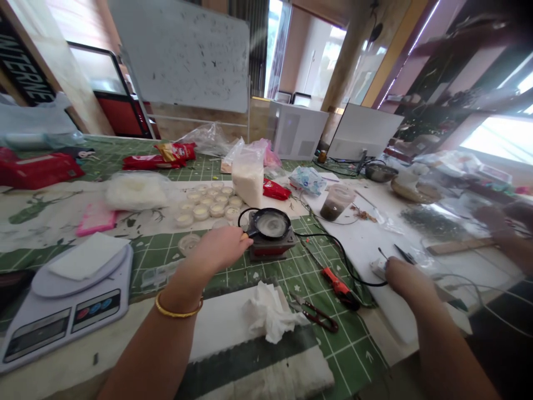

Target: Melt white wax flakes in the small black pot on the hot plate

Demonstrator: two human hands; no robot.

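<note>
My left hand [222,247], with a gold bangle on the wrist, is closed round the handle of a small black frying pan [272,223]. The pan sits on a small electric hot plate [272,250] with a red front, and a whitish layer covers its bottom. From the hot plate a black cable [347,258] runs right toward my right hand [406,278]. That hand is blurred, its fingers bent together beside a small white block [378,268] on the white board. What its fingers hold, if anything, cannot be made out.
Several small clear cups [216,208] stand behind the pan beside a bag of white granules [249,178]. A kitchen scale [79,283] is at left. Crumpled tissue [270,311], thread snips [316,314] and a red-handled screwdriver [339,286] lie in front. Another person's hand [495,225] shows at right.
</note>
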